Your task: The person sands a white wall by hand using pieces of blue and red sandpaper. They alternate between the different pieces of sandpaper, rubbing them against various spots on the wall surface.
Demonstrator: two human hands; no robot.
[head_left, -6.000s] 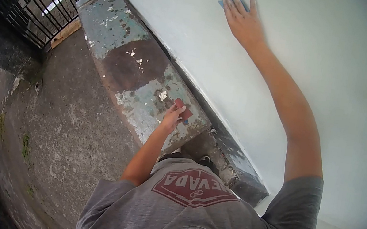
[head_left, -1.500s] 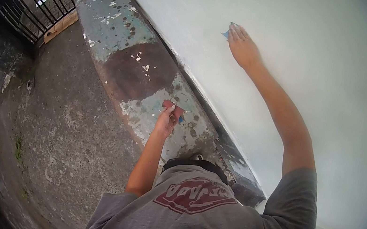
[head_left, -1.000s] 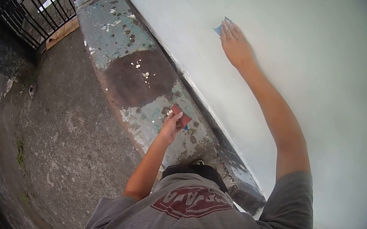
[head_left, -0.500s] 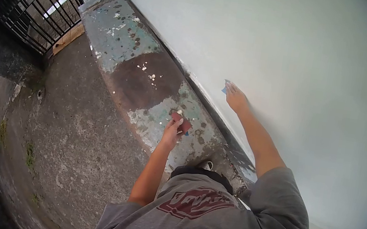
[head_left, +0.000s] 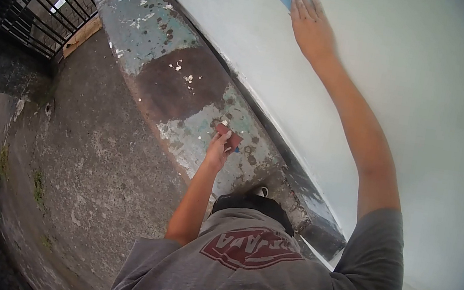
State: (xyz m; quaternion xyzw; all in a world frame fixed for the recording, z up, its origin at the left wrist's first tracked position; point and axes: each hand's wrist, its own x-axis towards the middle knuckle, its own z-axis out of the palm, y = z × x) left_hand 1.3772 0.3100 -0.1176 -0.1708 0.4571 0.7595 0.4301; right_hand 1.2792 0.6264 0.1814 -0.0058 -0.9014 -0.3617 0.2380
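Note:
Against the white wall (head_left: 407, 93), my right hand (head_left: 313, 32) presses a bluish sheet of sandpaper (head_left: 287, 1) flat, fingers together over it. Part of the sheet sticks out past the fingertips, and the rest is hidden under them. Lower down, my left hand (head_left: 217, 150) grips a reddish-brown piece of sandpaper (head_left: 229, 137) with a bit of blue at its lower edge. That hand is held in front of my body, away from the wall.
A paint-spotted concrete ledge (head_left: 149, 18) with a dark brown patch (head_left: 178, 83) runs along the wall's foot. Rough concrete ground (head_left: 99, 149) lies left of it. A black metal gate (head_left: 55, 4) stands at the upper left.
My right hand has slid the sandpaper up the wall, and the arm is stretched further out. My left hand keeps its piece and has hardly moved.

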